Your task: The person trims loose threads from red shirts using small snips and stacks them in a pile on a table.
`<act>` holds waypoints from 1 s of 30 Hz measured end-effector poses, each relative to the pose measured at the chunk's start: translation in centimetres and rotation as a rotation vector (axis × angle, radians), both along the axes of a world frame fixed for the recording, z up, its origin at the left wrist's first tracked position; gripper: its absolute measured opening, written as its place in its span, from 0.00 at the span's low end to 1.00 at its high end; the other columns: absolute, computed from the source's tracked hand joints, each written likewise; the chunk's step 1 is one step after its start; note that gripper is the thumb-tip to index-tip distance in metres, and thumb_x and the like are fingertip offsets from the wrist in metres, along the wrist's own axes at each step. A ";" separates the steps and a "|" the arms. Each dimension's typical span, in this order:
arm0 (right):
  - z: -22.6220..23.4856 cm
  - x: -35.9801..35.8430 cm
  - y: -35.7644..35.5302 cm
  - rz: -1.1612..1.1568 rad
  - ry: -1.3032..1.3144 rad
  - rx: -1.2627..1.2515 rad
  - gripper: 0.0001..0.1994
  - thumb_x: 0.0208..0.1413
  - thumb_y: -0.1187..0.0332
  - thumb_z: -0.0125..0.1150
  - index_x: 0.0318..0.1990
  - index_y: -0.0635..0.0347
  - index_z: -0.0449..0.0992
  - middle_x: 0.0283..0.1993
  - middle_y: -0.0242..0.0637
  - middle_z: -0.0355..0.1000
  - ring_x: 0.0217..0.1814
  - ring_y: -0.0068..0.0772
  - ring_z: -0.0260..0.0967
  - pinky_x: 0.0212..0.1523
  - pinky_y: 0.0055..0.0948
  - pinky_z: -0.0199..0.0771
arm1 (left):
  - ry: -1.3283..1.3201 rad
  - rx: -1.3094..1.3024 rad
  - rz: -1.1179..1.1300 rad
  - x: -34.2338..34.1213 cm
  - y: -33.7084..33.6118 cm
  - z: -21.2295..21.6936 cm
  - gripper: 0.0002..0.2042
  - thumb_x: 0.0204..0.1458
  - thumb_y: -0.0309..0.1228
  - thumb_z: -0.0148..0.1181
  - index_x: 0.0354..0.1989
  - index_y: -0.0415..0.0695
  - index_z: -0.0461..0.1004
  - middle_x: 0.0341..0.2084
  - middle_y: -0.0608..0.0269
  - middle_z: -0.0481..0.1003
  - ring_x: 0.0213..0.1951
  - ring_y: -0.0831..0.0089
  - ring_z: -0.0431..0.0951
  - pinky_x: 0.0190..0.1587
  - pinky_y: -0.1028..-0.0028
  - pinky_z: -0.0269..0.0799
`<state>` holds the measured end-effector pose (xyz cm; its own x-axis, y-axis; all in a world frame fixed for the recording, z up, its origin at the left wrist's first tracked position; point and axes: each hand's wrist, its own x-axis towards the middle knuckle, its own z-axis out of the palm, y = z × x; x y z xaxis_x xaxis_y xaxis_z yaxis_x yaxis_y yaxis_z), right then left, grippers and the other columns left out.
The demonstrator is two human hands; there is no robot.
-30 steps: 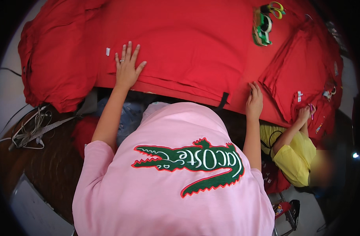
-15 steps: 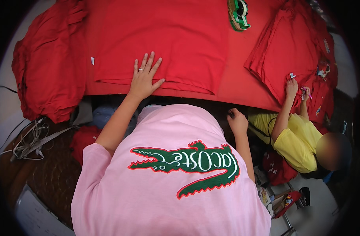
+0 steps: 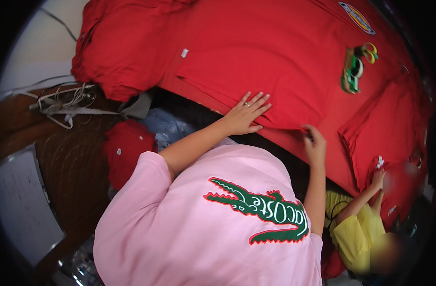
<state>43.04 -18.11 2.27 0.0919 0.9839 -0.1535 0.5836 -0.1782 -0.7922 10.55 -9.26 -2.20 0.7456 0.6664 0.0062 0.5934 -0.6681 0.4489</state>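
i see my left hand (image 3: 245,114) lying flat, fingers spread, on the folded red t-shirt (image 3: 256,62) spread across the red table (image 3: 323,152); my right hand (image 3: 315,144) pinches its near hem; green scissors (image 3: 353,71) lie well apart beyond it

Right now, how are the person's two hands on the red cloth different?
The left hand lies flat, fingers spread, on the flat red fabric garment, and wears a ring. The right hand sits at the garment's near edge with fingers curled, seemingly pinching it; no ring shows there. Both are bare and touch the same garment.
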 end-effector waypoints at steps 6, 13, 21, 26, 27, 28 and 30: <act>-1.6 7.6 -0.2 -0.295 0.427 -0.076 0.16 0.66 0.81 0.55 0.58 0.60 0.79 0.37 0.21 0.74 0.27 0.09 0.61 0.30 0.14 0.61 | 0.229 0.232 0.399 -8.7 3.2 -0.7 0.38 0.52 0.32 0.64 0.75 0.51 0.62 0.77 0.59 0.57 0.78 0.60 0.54 0.78 0.47 0.45; -1.8 7.3 -1.2 -0.286 0.391 -0.187 0.13 0.68 0.75 0.57 0.55 0.57 0.82 0.26 0.15 0.64 0.22 0.07 0.51 0.24 0.15 0.50 | 0.051 0.347 0.679 -21.7 4.7 -1.5 0.17 0.59 0.31 0.63 0.57 0.55 0.82 0.68 0.58 0.71 0.73 0.56 0.63 0.75 0.51 0.54; -0.4 5.8 7.4 -0.679 0.452 0.074 0.06 0.68 0.65 0.65 0.37 0.51 0.77 0.22 0.15 0.60 0.19 0.08 0.49 0.20 0.19 0.46 | -0.234 0.387 0.850 -20.4 13.7 -0.2 0.09 0.63 0.34 0.62 0.37 0.41 0.79 0.60 0.55 0.75 0.68 0.49 0.68 0.68 0.51 0.64; -8.9 11.7 9.5 -0.588 0.259 0.175 0.14 0.67 0.66 0.67 0.48 0.72 0.79 0.41 0.31 0.78 0.43 0.21 0.72 0.49 0.25 0.74 | -0.296 0.207 0.653 -18.4 17.7 -0.6 0.10 0.63 0.35 0.62 0.39 0.41 0.80 0.58 0.55 0.76 0.68 0.50 0.68 0.67 0.53 0.63; -8.7 11.9 8.7 -0.653 0.227 0.186 0.14 0.66 0.67 0.67 0.49 0.72 0.79 0.41 0.32 0.78 0.42 0.22 0.72 0.48 0.26 0.74 | -0.301 0.188 0.619 -17.5 17.1 -0.2 0.10 0.63 0.35 0.62 0.39 0.41 0.80 0.58 0.55 0.76 0.68 0.50 0.68 0.67 0.53 0.63; -8.5 11.2 7.9 -0.713 0.203 0.194 0.14 0.66 0.67 0.68 0.50 0.72 0.79 0.40 0.33 0.78 0.42 0.24 0.72 0.48 0.27 0.75 | -0.299 0.172 0.589 -16.9 16.4 0.3 0.10 0.63 0.36 0.62 0.40 0.42 0.80 0.58 0.55 0.76 0.68 0.50 0.68 0.68 0.53 0.63; -7.5 9.9 6.3 -0.762 0.006 0.160 0.14 0.64 0.69 0.69 0.52 0.70 0.79 0.40 0.36 0.78 0.42 0.26 0.73 0.48 0.28 0.75 | -0.274 0.142 0.550 -16.7 14.2 0.6 0.09 0.62 0.36 0.63 0.40 0.43 0.81 0.60 0.55 0.75 0.69 0.50 0.67 0.68 0.53 0.62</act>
<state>52.93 -11.76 -5.24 0.7515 0.6595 -0.0177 0.3418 -0.4121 -0.8446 -6.18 4.95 -1.59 0.2528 0.9304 0.2653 0.7430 -0.3623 0.5627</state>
